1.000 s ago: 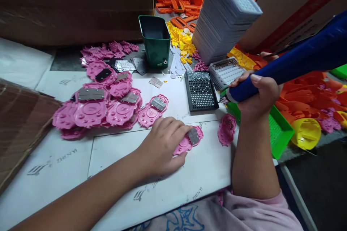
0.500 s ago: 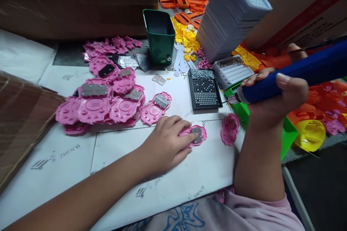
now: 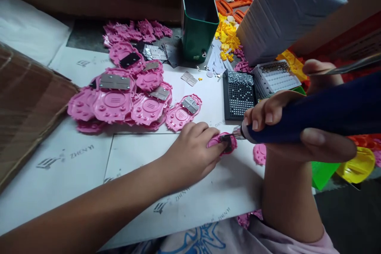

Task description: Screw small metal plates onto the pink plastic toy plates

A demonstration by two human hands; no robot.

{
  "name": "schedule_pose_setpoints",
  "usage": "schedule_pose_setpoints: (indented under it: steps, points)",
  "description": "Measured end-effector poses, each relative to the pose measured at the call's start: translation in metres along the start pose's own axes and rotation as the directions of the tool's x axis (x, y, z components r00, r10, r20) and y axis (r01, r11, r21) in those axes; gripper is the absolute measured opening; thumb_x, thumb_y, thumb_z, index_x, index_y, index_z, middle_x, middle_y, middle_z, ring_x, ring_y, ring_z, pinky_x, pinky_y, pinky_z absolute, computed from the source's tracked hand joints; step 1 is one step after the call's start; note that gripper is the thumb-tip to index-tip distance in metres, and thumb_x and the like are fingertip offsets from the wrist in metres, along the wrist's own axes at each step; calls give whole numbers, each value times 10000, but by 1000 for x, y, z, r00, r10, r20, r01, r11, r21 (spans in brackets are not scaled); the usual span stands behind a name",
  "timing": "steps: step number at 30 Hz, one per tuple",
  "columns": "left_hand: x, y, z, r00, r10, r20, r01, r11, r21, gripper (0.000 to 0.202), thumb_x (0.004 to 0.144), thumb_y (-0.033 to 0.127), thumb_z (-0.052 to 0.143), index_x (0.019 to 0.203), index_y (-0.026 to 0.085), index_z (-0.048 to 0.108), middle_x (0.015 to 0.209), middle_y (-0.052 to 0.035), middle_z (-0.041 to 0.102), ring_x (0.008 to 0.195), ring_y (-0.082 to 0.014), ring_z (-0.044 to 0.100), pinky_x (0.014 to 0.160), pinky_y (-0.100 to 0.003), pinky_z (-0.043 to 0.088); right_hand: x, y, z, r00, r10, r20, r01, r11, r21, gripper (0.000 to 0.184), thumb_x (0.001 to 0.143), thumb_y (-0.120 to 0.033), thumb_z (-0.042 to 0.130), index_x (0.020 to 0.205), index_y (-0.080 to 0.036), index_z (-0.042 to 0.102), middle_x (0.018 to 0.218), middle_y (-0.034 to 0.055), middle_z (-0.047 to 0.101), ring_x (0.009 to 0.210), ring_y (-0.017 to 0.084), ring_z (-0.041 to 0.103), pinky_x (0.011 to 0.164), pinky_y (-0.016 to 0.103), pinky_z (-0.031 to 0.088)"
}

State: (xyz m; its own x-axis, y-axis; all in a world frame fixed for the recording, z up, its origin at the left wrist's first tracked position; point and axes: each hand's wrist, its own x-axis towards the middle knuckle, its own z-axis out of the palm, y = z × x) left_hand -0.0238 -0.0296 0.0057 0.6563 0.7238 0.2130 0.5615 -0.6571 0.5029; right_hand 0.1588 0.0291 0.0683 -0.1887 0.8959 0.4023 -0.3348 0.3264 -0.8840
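Observation:
My left hand [image 3: 195, 151] grips a small pink plastic part [image 3: 233, 147] against the white board, fingers pressing on it and covering its near side. A metal plate [image 3: 228, 140] lies on that part, dark in shadow. In my right hand [image 3: 271, 109] is a blue electric screwdriver [image 3: 297, 121], fingers wrapped round its body. Its bit points left and meets the plate, or hovers just over it. A black screw tray [image 3: 241, 97] with rows of screws stands behind the screwdriver's tip. Another pink part [image 3: 260, 154] lies beneath the screwdriver, partly hidden.
Pink parts with metal plates [image 3: 114, 81] are heaped at the left, beside a cardboard box [image 3: 32, 107]. A green bin [image 3: 199, 27] and a tall stack of pale trays [image 3: 282, 16] stand at the back. Yellow pieces [image 3: 228, 33] lie between them.
My right hand has brought the screwdriver from above the screw tray down and left to the pink part. My left hand stays on that part. The view has shifted somewhat.

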Motion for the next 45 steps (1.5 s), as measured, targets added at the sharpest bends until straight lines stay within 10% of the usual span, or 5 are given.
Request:
schedule_pose_setpoints:
  steps: [21,28,32,36,45]
  points:
    - [2,2,4,997,-29,71,30,999,-16,246,944,227,510,1139,188,655,1048,-109,611,984,-257,525,837,-394,440,-3,0,10,988,13,155,6,992,-125,135,662,-308,714,788,-261,703,596,-18,613,474,163,601,440,313,511]
    - [1,-2,2,999,19,36,-18,1000,-26,274,955,221,500,1184,176,644,1066,-118,612,975,-255,519,839,-399,450,2,-1,-1,992,7,126,-5,1000,-17,495,580,-327,746,1070,-290,677,549,-36,624,390,180,568,395,351,518]
    - [0,-5,3,999,31,23,-31,999,-10,272,942,216,515,1162,160,664,1147,-143,606,1033,-282,509,891,-439,436,7,-13,-17,986,-44,-160,25,993,-118,374,539,-279,628,908,-333,654,522,-64,611,403,168,542,425,340,523]
    - [-3,-6,5,998,57,-13,-57,998,0,289,927,190,526,1183,170,659,1189,-152,606,1067,-290,503,913,-457,425,12,-12,-30,835,-243,-493,101,949,-298,241,543,-235,481,772,-255,555,495,-69,553,411,121,506,436,255,462]
    - [-3,-6,4,999,55,-2,-55,998,8,296,928,243,556,1198,169,655,1215,-162,604,1086,-303,501,927,-475,422,16,-1,-46,779,-245,-578,68,948,-310,251,562,-232,509,812,-225,534,482,-44,543,395,131,495,411,252,417]
